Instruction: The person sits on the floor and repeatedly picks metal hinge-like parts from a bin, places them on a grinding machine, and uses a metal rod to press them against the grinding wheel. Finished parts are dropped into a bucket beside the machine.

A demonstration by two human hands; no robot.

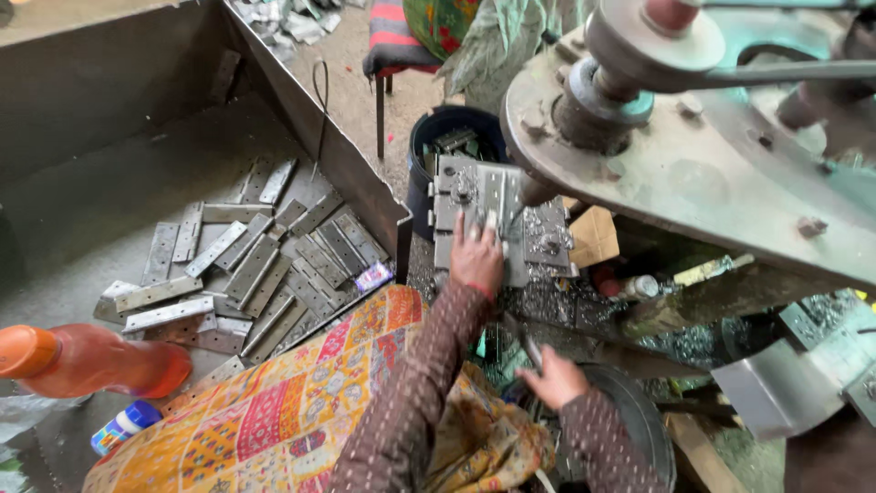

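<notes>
— Where's the left hand [476,258]?
— Flat, fingers spread, pinning a metal strip [494,203] onto the press block [540,239], beneath the punch, so it sits square.
— The right hand [551,379]?
— Curled, low by the round pan's rim [639,402]; can't tell if it grips anything.

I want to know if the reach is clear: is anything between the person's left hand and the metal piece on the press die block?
Nothing visible. The left hand already rests on the metal piece on the die block, fingertips touching it. The right hand is lower, apart from it.
</notes>
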